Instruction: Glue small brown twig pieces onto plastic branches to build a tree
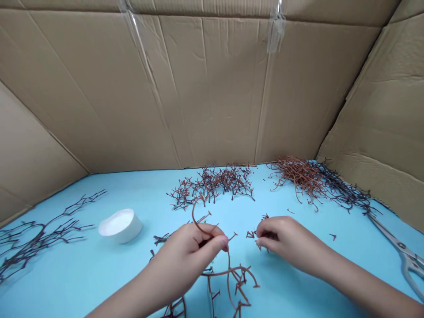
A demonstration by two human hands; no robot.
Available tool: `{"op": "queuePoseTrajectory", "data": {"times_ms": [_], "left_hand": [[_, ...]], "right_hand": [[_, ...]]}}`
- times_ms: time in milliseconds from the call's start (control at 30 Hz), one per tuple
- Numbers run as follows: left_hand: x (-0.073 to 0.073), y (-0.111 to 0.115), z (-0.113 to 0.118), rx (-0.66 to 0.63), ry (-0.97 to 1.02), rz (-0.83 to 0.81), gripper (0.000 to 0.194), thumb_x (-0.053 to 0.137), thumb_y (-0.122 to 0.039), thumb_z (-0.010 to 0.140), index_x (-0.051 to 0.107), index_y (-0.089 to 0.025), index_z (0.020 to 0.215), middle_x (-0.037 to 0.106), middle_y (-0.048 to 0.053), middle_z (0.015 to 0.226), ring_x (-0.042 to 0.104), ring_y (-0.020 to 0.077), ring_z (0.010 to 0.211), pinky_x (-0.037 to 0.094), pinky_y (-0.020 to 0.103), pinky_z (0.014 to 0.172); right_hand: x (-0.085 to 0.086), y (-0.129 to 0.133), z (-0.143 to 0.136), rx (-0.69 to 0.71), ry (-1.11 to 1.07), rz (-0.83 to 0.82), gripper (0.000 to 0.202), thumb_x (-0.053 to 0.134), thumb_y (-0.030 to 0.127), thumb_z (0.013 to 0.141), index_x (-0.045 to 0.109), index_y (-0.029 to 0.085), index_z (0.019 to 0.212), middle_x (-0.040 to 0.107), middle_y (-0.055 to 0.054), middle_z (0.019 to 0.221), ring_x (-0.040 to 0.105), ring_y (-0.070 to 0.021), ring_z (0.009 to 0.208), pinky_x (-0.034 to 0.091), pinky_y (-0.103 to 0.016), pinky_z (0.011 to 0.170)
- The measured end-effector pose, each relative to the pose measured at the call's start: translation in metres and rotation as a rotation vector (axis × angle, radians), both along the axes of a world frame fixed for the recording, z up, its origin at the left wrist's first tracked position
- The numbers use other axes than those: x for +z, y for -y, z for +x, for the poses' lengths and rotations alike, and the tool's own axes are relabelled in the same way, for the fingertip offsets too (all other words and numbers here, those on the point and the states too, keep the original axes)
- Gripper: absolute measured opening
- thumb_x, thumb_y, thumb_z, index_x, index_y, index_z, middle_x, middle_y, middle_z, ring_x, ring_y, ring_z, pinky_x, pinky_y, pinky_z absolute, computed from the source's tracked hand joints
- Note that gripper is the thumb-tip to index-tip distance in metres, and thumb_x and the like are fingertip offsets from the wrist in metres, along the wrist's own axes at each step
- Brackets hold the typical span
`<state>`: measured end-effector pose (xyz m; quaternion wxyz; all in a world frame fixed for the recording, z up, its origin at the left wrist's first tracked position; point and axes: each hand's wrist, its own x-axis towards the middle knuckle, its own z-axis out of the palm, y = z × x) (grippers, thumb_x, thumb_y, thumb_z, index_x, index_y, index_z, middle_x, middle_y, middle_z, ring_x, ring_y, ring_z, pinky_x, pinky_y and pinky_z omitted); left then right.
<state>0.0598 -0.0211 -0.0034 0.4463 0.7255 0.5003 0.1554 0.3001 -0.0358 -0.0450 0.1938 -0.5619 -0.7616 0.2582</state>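
My left hand [195, 251] is closed on a thin, curved reddish-brown stem [229, 274], pinched between thumb and fingers, with a loop rising above the hand. Below it, more brown branched stems [243, 293] spread toward the near edge of the view. My right hand [281, 236] has its thumb and fingertips drawn together at a small pile of short brown pieces [251, 234] on the blue surface. Whatever lies between those fingertips is too small to make out. Dark twig pieces [161, 239] lie partly behind my left hand.
Small branched pieces [215, 183] form a heap at the back middle. Long brown and dark stems [301, 172] are bunched at the back right, near scissors [402, 247]. A white dish [122, 226] and dark branches [36, 243] are on the left. Cardboard walls [212, 88] surround the blue surface.
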Motion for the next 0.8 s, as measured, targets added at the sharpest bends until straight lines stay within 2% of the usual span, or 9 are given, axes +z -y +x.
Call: {"op": "queuePoseTrajectory", "data": {"times_ms": [67, 167, 267, 400, 533, 600, 700, 800], "left_hand": [[-0.002, 0.001, 0.005, -0.015, -0.017, 0.014, 0.033, 0.041, -0.044, 0.08, 0.057, -0.017, 0.068, 0.046, -0.003, 0.059, 0.039, 0.011, 0.052, 0.03, 0.022, 0.05], [-0.005, 0.001, 0.011, -0.011, -0.047, 0.079, 0.033, 0.04, -0.041, 0.082, 0.057, -0.017, 0.067, 0.046, -0.003, 0.059, 0.039, 0.0104, 0.052, 0.03, 0.021, 0.05], [-0.01, 0.002, 0.014, -0.03, -0.043, 0.118, 0.033, 0.038, -0.041, 0.083, 0.055, -0.017, 0.067, 0.045, -0.005, 0.055, 0.039, 0.0104, 0.052, 0.031, 0.021, 0.051], [-0.017, 0.004, 0.017, -0.015, -0.024, 0.14, 0.033, 0.038, -0.041, 0.083, 0.055, -0.017, 0.068, 0.039, -0.006, 0.053, 0.036, 0.0098, 0.05, 0.029, 0.021, 0.049], [-0.021, 0.005, 0.019, 0.047, 0.019, 0.088, 0.034, 0.038, -0.043, 0.083, 0.053, -0.017, 0.068, 0.03, -0.008, 0.049, 0.028, 0.0088, 0.046, 0.025, 0.021, 0.045], [-0.022, 0.004, 0.02, 0.078, 0.075, 0.047, 0.034, 0.037, -0.044, 0.083, 0.051, -0.017, 0.067, 0.031, -0.008, 0.048, 0.029, 0.0087, 0.045, 0.026, 0.021, 0.044], [-0.022, 0.003, 0.021, 0.099, 0.161, 0.016, 0.033, 0.037, -0.044, 0.084, 0.051, -0.018, 0.069, 0.038, -0.007, 0.05, 0.037, 0.0097, 0.047, 0.031, 0.021, 0.047], [-0.022, 0.001, 0.021, 0.064, 0.192, 0.041, 0.028, 0.041, -0.04, 0.083, 0.054, -0.018, 0.072, 0.042, -0.006, 0.054, 0.039, 0.01, 0.051, 0.033, 0.021, 0.049]], "right_hand": [[-0.009, -0.003, -0.002, 0.072, 0.128, 0.043, 0.017, 0.05, 0.021, 0.079, 0.066, 0.024, 0.08, 0.064, -0.003, 0.085, 0.058, -0.0183, 0.075, 0.041, -0.027, 0.064], [-0.014, -0.001, -0.006, 0.043, 0.205, 0.124, 0.025, 0.044, 0.016, 0.081, 0.067, 0.027, 0.084, 0.059, -0.003, 0.099, 0.058, -0.0178, 0.079, 0.042, -0.029, 0.068], [-0.009, 0.005, -0.012, 0.006, 0.069, 0.171, 0.023, 0.044, 0.016, 0.083, 0.064, 0.025, 0.089, 0.06, -0.002, 0.09, 0.056, -0.0154, 0.079, 0.042, -0.027, 0.07], [-0.003, 0.012, -0.021, -0.011, -0.077, 0.122, 0.017, 0.043, 0.023, 0.086, 0.059, 0.024, 0.091, 0.061, 0.0, 0.08, 0.055, -0.0147, 0.075, 0.043, -0.026, 0.066], [-0.007, 0.012, -0.02, -0.042, 0.004, 0.127, 0.02, 0.043, 0.015, 0.083, 0.061, 0.022, 0.084, 0.058, -0.002, 0.087, 0.054, -0.0163, 0.077, 0.042, -0.031, 0.07], [-0.006, 0.012, -0.02, -0.044, -0.074, 0.116, 0.023, 0.042, 0.013, 0.083, 0.062, 0.022, 0.087, 0.056, -0.003, 0.092, 0.053, -0.0167, 0.082, 0.042, -0.032, 0.074], [-0.003, 0.013, -0.023, -0.007, -0.4, -0.086, 0.022, 0.047, 0.019, 0.082, 0.057, 0.023, 0.101, 0.056, -0.004, 0.099, 0.052, -0.0164, 0.089, 0.043, -0.033, 0.078], [-0.002, 0.016, -0.027, 0.096, -0.763, -0.403, 0.037, 0.059, 0.026, 0.076, 0.049, 0.023, 0.111, 0.054, -0.005, 0.102, 0.053, -0.0158, 0.09, 0.046, -0.03, 0.072]]}}
